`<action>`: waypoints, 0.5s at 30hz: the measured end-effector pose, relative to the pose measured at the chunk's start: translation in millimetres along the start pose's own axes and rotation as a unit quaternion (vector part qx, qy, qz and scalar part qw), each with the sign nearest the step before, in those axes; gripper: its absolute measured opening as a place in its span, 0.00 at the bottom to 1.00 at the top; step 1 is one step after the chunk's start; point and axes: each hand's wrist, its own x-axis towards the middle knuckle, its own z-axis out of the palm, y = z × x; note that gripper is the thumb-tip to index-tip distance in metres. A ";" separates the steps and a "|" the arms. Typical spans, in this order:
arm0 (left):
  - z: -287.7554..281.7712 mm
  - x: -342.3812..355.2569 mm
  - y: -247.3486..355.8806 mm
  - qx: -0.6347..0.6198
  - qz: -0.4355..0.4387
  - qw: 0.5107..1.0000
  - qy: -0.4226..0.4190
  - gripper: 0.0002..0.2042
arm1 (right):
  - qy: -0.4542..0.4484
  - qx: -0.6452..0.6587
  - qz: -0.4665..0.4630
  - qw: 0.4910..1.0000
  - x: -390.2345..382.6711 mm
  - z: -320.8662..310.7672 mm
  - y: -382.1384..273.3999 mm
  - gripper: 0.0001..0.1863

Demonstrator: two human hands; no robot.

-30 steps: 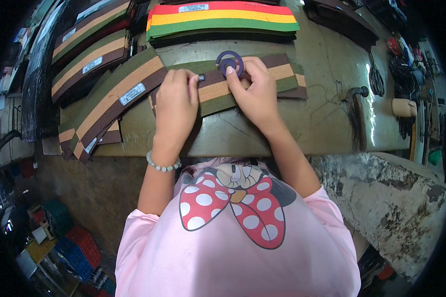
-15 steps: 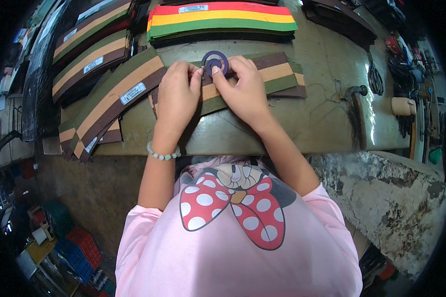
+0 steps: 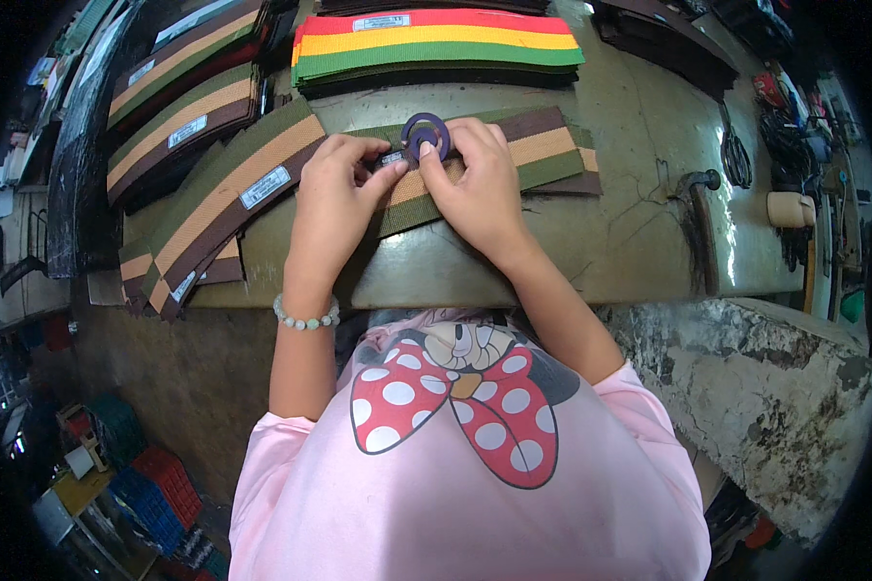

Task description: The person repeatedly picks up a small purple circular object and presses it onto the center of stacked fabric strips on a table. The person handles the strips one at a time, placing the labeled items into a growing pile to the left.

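My right hand (image 3: 470,189) grips a purple double-ring object (image 3: 422,129) with the thumb on it, over an olive, tan and brown striped webbing strap (image 3: 543,147). My left hand (image 3: 339,203) has thumb and index drawn together beside a small black label (image 3: 391,158) on that strap; what they pinch, if anything, I cannot make out. Left of it, another striped strap with a white label (image 3: 264,186) lies diagonally over more straps.
Labelled stacks of striped straps (image 3: 179,131) lie at the back left. A red, yellow and green pile (image 3: 436,44) is at the back, dark straps (image 3: 664,44) at back right. A metal fitting (image 3: 700,181) and beige roll (image 3: 790,209) are at the metal table's (image 3: 630,242) right.
The purple rings have moved leftward with my right hand, then slightly down. My left hand has shifted slightly left, its thumb now lower beside the black label.
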 end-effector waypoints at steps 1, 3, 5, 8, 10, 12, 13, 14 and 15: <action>-0.6 -0.1 0.8 0.020 0.004 1.000 -0.004 0.07 | 0.002 0.002 0.003 1.000 0.1 -0.3 0.3 0.09; -0.3 1.0 0.8 0.050 0.006 0.999 0.003 0.08 | 0.009 0.006 0.003 1.000 0.1 -1.1 0.7 0.09; 3.1 4.7 -1.2 0.068 0.006 0.997 0.021 0.08 | 0.006 0.000 0.006 1.000 -0.2 -2.0 1.2 0.08; 7.0 7.3 -6.4 0.052 0.020 0.997 0.046 0.09 | -0.002 -0.011 -0.005 1.000 -1.1 -2.1 1.4 0.08; 9.0 6.4 -9.6 0.056 0.047 0.996 0.058 0.08 | -0.004 -0.017 -0.017 1.000 -1.7 -1.2 0.9 0.08; 11.0 4.6 -12.3 0.067 0.053 0.994 0.067 0.08 | -0.005 -0.022 -0.026 0.999 -1.9 -0.2 0.3 0.08; 12.2 3.6 -13.4 0.073 0.054 0.993 0.073 0.08 | 0.001 -0.020 -0.021 1.000 -1.9 0.0 0.0 0.08; 13.7 3.1 -14.5 0.078 0.069 0.991 0.080 0.08 | 0.006 -0.016 -0.015 1.000 -1.7 0.2 -0.2 0.08; 14.8 2.9 -15.6 0.074 0.051 0.993 0.079 0.08 | 0.008 -0.014 -0.006 1.000 -1.4 0.4 -0.5 0.08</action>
